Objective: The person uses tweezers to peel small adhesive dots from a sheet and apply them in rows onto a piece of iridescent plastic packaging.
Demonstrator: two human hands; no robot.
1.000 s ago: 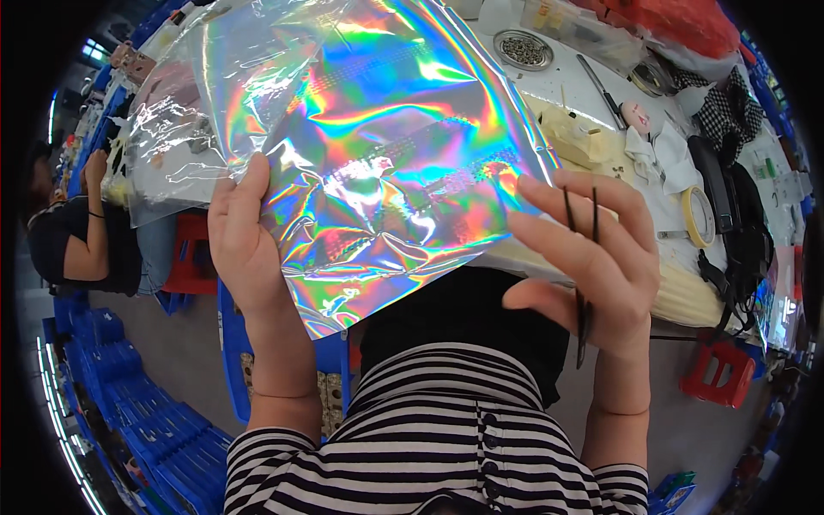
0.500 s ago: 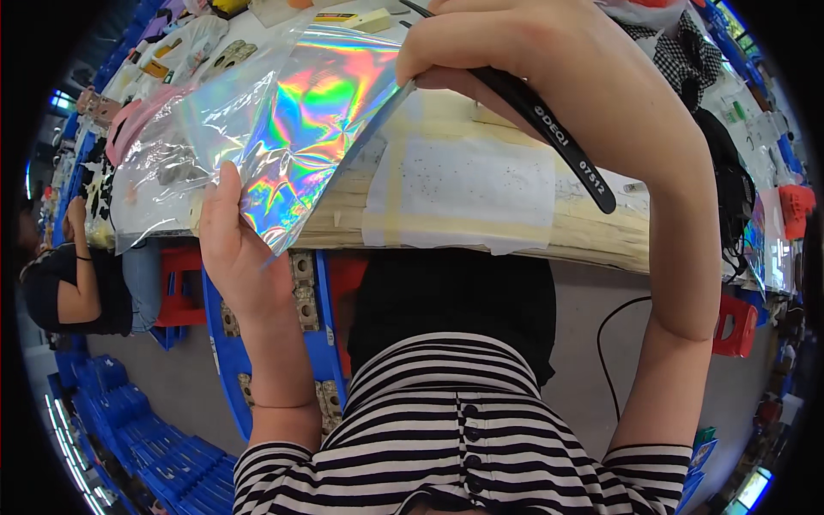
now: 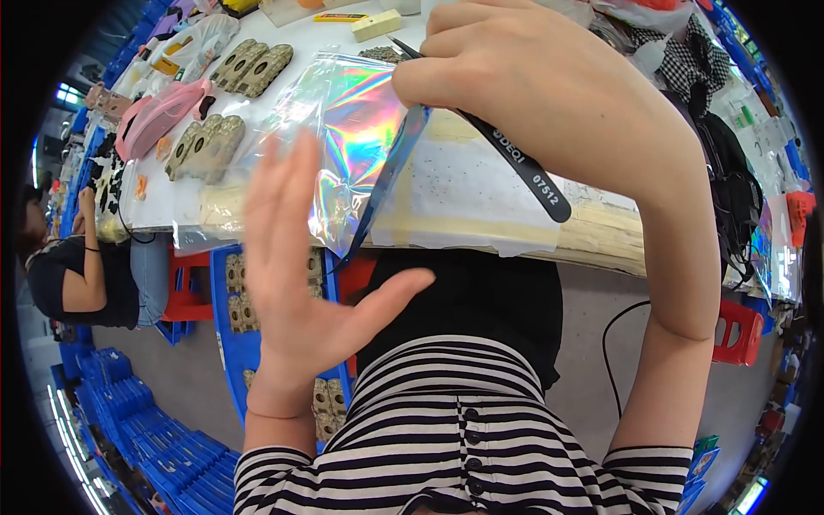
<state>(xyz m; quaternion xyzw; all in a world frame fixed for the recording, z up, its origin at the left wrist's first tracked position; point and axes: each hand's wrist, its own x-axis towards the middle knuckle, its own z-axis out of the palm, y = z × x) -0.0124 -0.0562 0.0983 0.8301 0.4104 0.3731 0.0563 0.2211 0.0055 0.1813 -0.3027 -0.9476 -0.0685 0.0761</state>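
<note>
My right hand (image 3: 532,77) is closed around black tweezers (image 3: 525,176), whose handle end slants down toward my wrist and whose pointed tip shows beyond my knuckles. Its thumb and fingers also pinch the upper right edge of a shiny, rainbow-coloured holographic sheet (image 3: 352,133). The sheet hangs tilted over the table's near edge, with clear plastic film (image 3: 283,112) on its left side. My left hand (image 3: 300,266) is raised in front of the sheet, fingers stretched and thumb spread out, holding nothing; it is partly smeared by motion.
On the table (image 3: 292,34) lie camouflage-patterned casings (image 3: 206,146), a pink object (image 3: 159,116), a pale block (image 3: 376,26) and a white speckled paper (image 3: 481,189). A blue tray (image 3: 240,343) with more casings stands below. Another person (image 3: 86,275) sits at the far left.
My left hand has let go of the sheet's lower left side and opened, moving right. The sheet has swung right and turned more edge-on, uncovering casings on the table. My right hand keeps its hold.
</note>
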